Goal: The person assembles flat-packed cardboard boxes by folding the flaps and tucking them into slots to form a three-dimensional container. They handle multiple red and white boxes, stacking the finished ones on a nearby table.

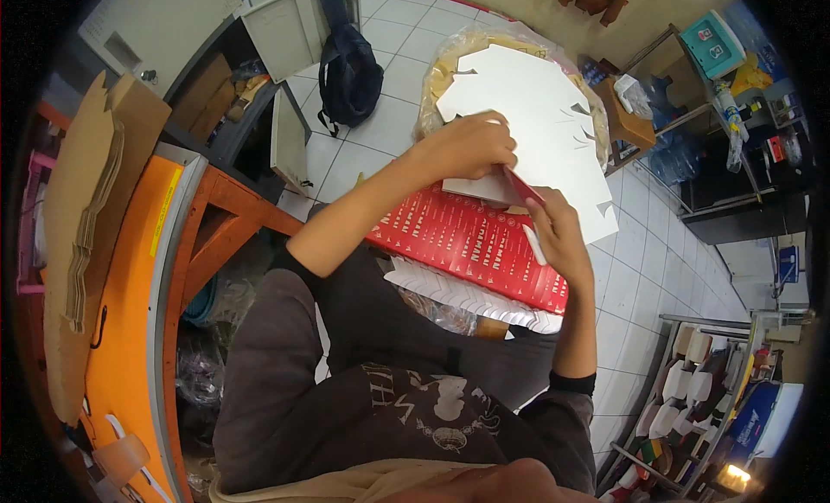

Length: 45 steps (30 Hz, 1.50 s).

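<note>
One narrow red card strip (524, 188), seemingly part-folded, is pinched by left hand (480, 147) and right hand (560, 224). Flat white card sheets (523, 92) are left unfolded.

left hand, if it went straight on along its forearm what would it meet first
Probably the white sheet: in the picture the left hand points up and right across it. Height above it is unclear, so it might pass over.
</note>
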Tool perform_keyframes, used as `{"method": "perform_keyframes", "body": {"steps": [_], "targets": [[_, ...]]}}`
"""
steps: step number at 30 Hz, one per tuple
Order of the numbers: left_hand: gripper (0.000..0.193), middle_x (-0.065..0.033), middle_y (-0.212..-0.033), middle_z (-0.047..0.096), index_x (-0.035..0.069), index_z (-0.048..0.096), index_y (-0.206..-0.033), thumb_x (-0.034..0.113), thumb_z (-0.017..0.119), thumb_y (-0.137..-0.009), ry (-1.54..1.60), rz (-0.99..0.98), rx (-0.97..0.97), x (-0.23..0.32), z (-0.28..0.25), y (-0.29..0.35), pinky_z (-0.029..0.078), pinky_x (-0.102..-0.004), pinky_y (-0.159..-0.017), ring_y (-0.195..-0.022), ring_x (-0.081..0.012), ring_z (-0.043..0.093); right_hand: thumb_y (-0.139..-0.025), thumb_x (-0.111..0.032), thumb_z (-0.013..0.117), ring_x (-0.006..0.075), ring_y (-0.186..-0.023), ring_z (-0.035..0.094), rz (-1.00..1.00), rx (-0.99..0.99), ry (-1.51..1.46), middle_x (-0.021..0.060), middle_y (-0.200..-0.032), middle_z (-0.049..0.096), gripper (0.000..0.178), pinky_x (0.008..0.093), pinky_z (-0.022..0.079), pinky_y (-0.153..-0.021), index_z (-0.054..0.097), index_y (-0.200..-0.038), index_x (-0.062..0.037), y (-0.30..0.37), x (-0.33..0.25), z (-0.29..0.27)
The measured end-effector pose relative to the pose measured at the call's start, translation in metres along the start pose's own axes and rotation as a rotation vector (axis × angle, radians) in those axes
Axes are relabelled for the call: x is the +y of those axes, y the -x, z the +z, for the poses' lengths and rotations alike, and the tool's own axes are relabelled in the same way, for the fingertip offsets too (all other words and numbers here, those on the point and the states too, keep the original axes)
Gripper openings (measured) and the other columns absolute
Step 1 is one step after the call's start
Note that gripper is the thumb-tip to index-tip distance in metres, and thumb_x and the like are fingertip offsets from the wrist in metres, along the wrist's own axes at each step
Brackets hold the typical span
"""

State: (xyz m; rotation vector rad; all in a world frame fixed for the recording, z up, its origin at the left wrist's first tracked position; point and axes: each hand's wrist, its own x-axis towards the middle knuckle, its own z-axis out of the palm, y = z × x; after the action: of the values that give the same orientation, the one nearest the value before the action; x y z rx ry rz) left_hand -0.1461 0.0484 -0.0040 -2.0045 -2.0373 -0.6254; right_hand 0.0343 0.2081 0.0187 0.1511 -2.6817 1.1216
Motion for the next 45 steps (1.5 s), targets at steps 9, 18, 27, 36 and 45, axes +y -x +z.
{"method": "perform_keyframes", "body": {"steps": [9, 18, 27, 36, 45], "targets": [[0.011, -0.0012, -0.087, 0.062, 0.01, 0.063, -0.082, 0.014, 0.062, -0.071, -0.432, 0.163, 0.434, 0.055, -0.077, -0.053, 0.051, -0.032, -0.062, -0.081, -0.0186, 0.061, -0.075, 0.003, 0.059, 0.027, -0.095, 0.058, -0.447, 0.098, 0.511, 0.0079, -0.106, 0.064, 0.046, 0.039, 0.045, -0.083, 0.066, -0.116, -0.0158, -0.014, -0.053, -0.114], [0.014, -0.0046, -0.08, 0.055, 0.006, 0.065, -0.085, 0.005, 0.062, -0.072, -0.338, -0.159, -0.01, 0.092, 0.009, -0.012, 0.049, -0.0333, -0.059, -0.08, -0.0203, 0.059, -0.075, -0.011, 0.059, 0.0211, -0.08, 0.059, -0.251, 0.152, 0.926, 0.0048, -0.07, 0.058, 0.005, 0.0357, 0.044, -0.071, 0.061, -0.078, -0.007, 0.021, 0.019, 0.008], [0.013, -0.0127, -0.081, 0.061, 0.005, 0.069, -0.086, 0.015, 0.062, -0.084, 0.168, -0.329, -0.079, 0.061, 0.03, -0.008, 0.048, -0.0435, -0.065, -0.077, -0.0321, 0.06, -0.073, -0.013, 0.066, 0.0265, -0.076, 0.061, -0.106, 0.136, 0.674, 0.0095, -0.074, 0.061, 0.008, 0.0384, 0.048, -0.07, 0.063, -0.072, -0.0063, 0.006, 0.049, 0.027], [0.034, -0.0179, -0.062, 0.061, 0.001, 0.069, -0.078, 0.035, 0.065, -0.083, 0.464, -0.3, -0.493, -0.011, 0.033, -0.034, 0.044, -0.0399, -0.057, -0.054, -0.0296, 0.056, -0.067, -0.019, 0.075, 0.0348, -0.073, 0.064, 0.074, -0.186, 0.458, 0.0134, -0.073, 0.066, 0.018, 0.0463, 0.049, -0.066, 0.066, -0.08, -0.0098, -0.038, 0.062, -0.003], [0.029, -0.0134, -0.093, 0.068, 0.011, 0.068, -0.103, 0.032, 0.065, -0.082, 0.305, -0.474, -0.623, -0.02, 0.015, -0.058, 0.05, -0.0426, -0.077, -0.089, -0.0318, 0.065, -0.07, -0.02, 0.077, 0.0348, -0.078, 0.064, 0.183, -0.301, 0.447, 0.0133, -0.079, 0.068, 0.024, 0.0452, 0.048, -0.068, 0.067, -0.091, -0.0106, -0.072, 0.074, -0.015]]}}
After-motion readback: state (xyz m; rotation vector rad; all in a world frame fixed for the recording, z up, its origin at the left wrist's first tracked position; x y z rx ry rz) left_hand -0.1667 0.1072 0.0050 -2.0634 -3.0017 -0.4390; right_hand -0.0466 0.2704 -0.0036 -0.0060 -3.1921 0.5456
